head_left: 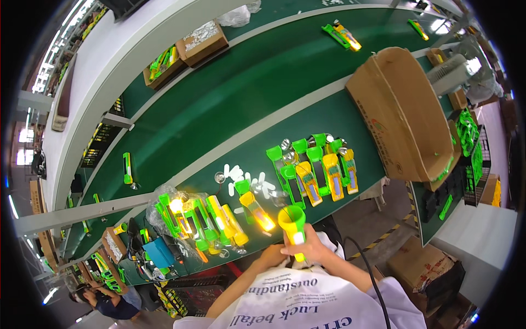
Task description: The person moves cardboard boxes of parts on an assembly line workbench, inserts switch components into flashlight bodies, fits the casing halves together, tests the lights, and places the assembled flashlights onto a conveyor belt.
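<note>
- A green-and-yellow flashlight [296, 230] was held upright over the near edge of the green bench [238, 156], its flared head turned to twelve o'clock; all directions below were reckoned from it.
- The flashlight's body was gripped by the right hand [312, 245], whose fingers were wrapped narrowly around it.
- The left hand [273, 255] was held at eight o'clock, close to the flashlight's lower end, with its fingers bent; whether anything was pinched by it could not be told.
- At ten o'clock, just beside the flashlight, an opened unit [256, 209] was laid on the bench with its lamp lit.
- Past that unit, toward eleven o'clock, white strips [262, 185] were scattered.
- At nine o'clock a cluster of green and yellow flashlights [222, 216] was crowded together, with a clear plastic bag [158, 211] beside it.
- At one o'clock several opened green and yellow units [332, 175] were set close together.
- Beyond these, between one and two o'clock, a large open cardboard box [378, 112] was placed.
- Far off at twelve o'clock, two pieces [342, 36] were seen lying on the green belt [219, 98].
</note>
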A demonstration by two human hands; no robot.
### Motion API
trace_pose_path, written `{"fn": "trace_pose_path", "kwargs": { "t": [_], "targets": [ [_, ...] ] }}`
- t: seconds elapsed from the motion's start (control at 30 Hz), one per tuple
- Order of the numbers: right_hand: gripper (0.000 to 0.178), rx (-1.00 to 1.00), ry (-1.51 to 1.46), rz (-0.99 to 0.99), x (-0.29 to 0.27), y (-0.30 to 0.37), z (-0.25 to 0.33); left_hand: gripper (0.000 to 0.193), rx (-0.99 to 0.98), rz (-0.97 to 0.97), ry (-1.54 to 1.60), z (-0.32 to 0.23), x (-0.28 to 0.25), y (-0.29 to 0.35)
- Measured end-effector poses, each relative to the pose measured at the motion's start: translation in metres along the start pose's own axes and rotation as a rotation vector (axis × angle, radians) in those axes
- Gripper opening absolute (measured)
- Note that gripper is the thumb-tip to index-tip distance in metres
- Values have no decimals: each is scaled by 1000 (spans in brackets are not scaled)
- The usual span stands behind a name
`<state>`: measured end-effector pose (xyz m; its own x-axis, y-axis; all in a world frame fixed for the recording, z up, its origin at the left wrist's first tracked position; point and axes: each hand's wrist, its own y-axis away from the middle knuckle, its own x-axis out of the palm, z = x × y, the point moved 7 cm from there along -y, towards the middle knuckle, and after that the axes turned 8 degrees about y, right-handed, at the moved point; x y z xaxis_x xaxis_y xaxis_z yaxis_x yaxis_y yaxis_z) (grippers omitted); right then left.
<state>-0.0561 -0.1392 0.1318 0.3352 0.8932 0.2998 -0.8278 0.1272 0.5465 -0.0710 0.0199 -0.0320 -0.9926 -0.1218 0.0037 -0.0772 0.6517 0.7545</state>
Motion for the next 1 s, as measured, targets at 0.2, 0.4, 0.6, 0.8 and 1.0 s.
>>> {"fn": "trace_pose_path", "kwargs": {
  "t": [0.2, 0.4, 0.6, 0.8, 1.0],
  "targets": [
    [29, -71, 94, -13, -21, -20, -18, 23, 332, -71, -83, -80, -53, -12],
    [51, -91, 215, -9, -56, -40, -19, 9, 429, -633, -116, -232, -349, -118],
    [45, 40, 98, -220, -107, -35, -28, 43, 284, -1421, -935, -369, -604, -174],
    [58, 26, 64, -321, -158, -48, -40, 79, -25, -1310, -916, -407, -644, -251],
    [57, 199, -69, -229, -168, -51, -28, 50, 15, -1442, -1244, -402, -612, -266]
  ]
}}
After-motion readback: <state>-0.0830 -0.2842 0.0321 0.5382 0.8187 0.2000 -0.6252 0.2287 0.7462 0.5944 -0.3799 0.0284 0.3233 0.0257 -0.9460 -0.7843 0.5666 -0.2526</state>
